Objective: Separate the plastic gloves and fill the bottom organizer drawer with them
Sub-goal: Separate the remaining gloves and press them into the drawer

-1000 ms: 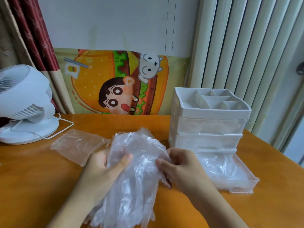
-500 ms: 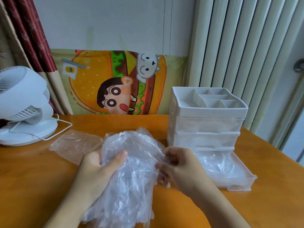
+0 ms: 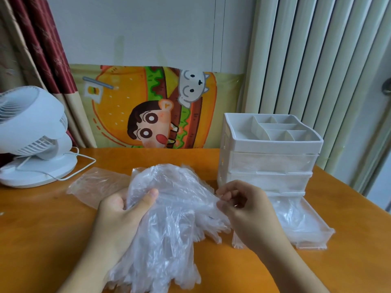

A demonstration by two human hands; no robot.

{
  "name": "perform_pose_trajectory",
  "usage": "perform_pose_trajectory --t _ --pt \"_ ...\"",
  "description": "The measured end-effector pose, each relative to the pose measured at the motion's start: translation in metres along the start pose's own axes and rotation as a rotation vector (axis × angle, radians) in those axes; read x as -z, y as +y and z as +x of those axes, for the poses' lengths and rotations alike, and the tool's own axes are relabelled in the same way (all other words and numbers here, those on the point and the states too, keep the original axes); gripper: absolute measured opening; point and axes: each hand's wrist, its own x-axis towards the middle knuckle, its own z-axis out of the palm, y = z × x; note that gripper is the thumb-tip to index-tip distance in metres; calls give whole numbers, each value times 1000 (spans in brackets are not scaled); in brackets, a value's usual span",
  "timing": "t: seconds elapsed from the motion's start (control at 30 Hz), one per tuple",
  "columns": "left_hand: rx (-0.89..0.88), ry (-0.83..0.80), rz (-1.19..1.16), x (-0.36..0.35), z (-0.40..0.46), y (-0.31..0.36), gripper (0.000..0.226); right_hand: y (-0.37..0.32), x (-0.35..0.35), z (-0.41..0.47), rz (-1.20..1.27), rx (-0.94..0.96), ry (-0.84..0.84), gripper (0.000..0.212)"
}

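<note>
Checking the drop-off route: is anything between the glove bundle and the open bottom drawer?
Nothing visible. The right hand pinches the glove bundle right beside the pulled-out bottom drawer, open on top.

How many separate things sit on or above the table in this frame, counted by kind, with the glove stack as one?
Fan: 1
Drawer organizer: 1
Pulled-out bottom drawer, gloves already in it: 1
Glove stack, gripped by left hand, pinched by right hand: 1
Loose plastic bag: 1
Hands: 2
Total: 7
</note>
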Motion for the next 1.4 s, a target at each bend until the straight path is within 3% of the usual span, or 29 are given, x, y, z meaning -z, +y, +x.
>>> perform_pose_trajectory --t 0.17,0.33,0.43,0.53,0.6,0.67,0.77,0.9,1.0,1.1,1.17,1.3,1.4 --pt "3 -15 -19 4 4 -3 29 -5 5 0 66 64 95 23" --pt "2 -90 -18 0 0 -2 21 -16 -4 -9 21 159 -116 4" --pt "-2 -75 -22 -1 1 -4 20 -13 -7 -11 -49 148 -127 14" --pt "-10 -85 -13 -1 0 -4 17 -11 -4 -10 147 34 -191 14" --pt "-13 -103 2 -3 -2 -3 13 -12 -2 -11 255 -45 -295 34" --pt "-12 -152 3 -7 -5 -2 13 -13 -7 -12 133 -7 -314 55" --pt "-24 -247 28 -11 -6 -3 15 -11 -21 -13 -20 92 -198 48" --pt "-33 -292 61 -1 1 -9 44 -10 -21 -11 69 21 -160 40" --pt "-57 -281 131 3 7 -11 32 -9 -15 -11 139 -19 -172 35" --pt "-86 -310 155 1 3 -12 44 -9 -16 -11 177 -40 -199 38" --pt "-117 -314 125 -1 0 -9 39 -10 -17 -12 172 -45 -218 40" --pt "-129 -214 60 0 2 -9 66 -8 -16 -10 145 -55 -270 42" --pt "-86 -197 29 1 4 -13 67 -6 -13 -9 143 -61 -270 40"
